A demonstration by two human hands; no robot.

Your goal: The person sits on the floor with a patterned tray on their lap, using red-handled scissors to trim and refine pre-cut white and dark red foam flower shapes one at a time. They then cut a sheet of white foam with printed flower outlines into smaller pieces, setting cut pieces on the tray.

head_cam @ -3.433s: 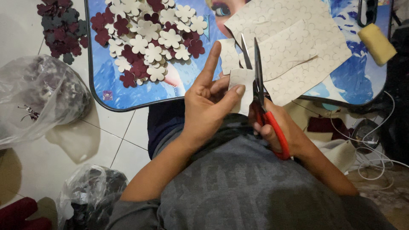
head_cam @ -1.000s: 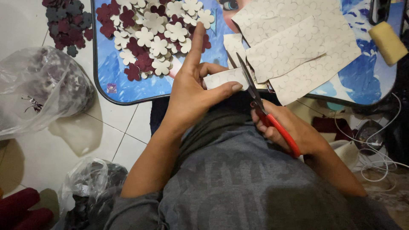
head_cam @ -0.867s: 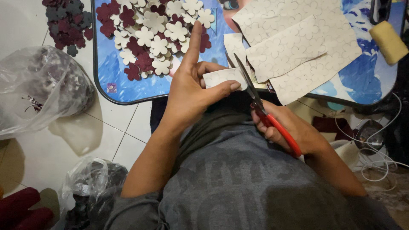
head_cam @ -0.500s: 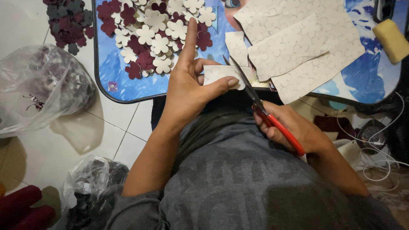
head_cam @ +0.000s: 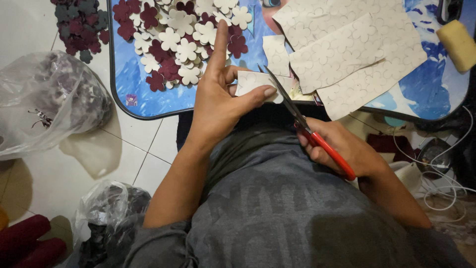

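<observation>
The left hand (head_cam: 218,106) pinches a small cream foam piece (head_cam: 253,82) between thumb and fingers, with the index finger stretched far toward the pile of flowers (head_cam: 183,34). The piece is held just above the near edge of the blue tray (head_cam: 148,99), over the person's lap. The right hand (head_cam: 342,149) is closed around the red handles of the scissors (head_cam: 297,111), and the blades touch the right edge of the piece; they look nearly together.

I judge that the step in hand is cutting one flower shape out of the piece. The next move would call for turning the piece a little with the left hand, so the blades can follow the curved outline printed on it.

Counted: one scissors, one piece in the hand, three larger stamped sheets (head_cam: 347,54) on the right of the tray, and one small sheet far of the blades. The cut flowers are too many to count exactly, cream and dark red. Two plastic bags (head_cam: 49,99) lie on the floor at left, and one yellow sponge (head_cam: 458,44) at far right.
</observation>
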